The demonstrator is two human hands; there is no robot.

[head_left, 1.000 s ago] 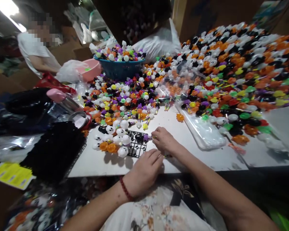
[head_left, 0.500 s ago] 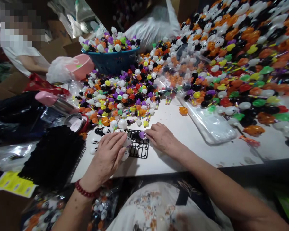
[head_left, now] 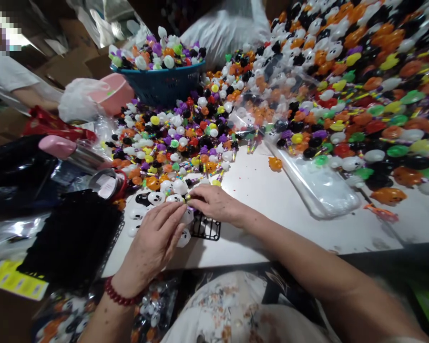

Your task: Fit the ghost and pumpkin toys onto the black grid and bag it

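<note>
A black plastic grid (head_left: pixel 211 231) lies flat on the white table, partly covered by my hands. White skull-faced toys (head_left: pixel 156 198) sit around its left side, one of them (head_left: pixel 184 237) just below my left fingers. My left hand (head_left: pixel 157 238), with a dark red bead bracelet, curls over these toys with its fingers pressed together; what lies under them is hidden. Above the grid, my right hand (head_left: pixel 214 202) pinches a small toy with a purple part (head_left: pixel 191 208), mostly covered by the fingers. The fingertips of both hands nearly meet there.
Heaped small colourful toys (head_left: pixel 186 128) spread across the back and right. Behind stands a full blue basket (head_left: pixel 157 81). Stacked black grids (head_left: pixel 69 238), a pink-topped flask (head_left: pixel 67 150) and a tape roll (head_left: pixel 107 183) are left; clear plastic bags (head_left: pixel 318 190) lie right. A person's arm (head_left: pixel 32 93) shows far left.
My right hand has moved left across the grid, from its right edge to my left fingertips, bringing the purple toy. My left hand has barely moved. The camera view has shifted slightly.
</note>
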